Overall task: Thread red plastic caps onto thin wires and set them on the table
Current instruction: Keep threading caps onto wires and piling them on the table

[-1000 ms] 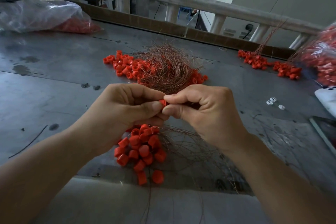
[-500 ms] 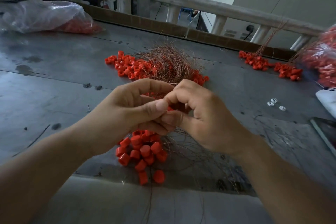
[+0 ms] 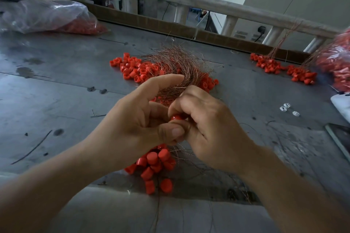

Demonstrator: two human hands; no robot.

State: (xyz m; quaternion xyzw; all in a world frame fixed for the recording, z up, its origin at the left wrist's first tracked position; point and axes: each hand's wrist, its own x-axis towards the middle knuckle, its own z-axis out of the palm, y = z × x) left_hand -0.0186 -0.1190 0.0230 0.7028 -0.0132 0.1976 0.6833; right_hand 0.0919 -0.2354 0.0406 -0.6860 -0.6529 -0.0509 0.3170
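Pinching one cap (image 3: 177, 117) between left hand (image 3: 136, 125) and right hand (image 3: 208, 132), above the table (image 3: 56, 91). Pressing the left thumb up under it, holding the left index raised clear of it, curling the right fingers tight over its far side. Cannot tell whether a wire passes through it: too fine, and hidden by fingers.

Just below the grip: a cluster (image 3: 153, 162) of bunched caps among thin wires (image 3: 198, 168) fanning out under the right wrist. Just beyond the grip, behind the left index tip: a coppery bundle (image 3: 180, 66), with loose caps (image 3: 136, 70) spread to its left. Well beyond and right of the grip: two more groups (image 3: 269, 64) with wires sticking up. Far beyond and left: a clear bag (image 3: 43, 15) of red pieces. Right of the grip, well apart: small white bits (image 3: 286, 107).
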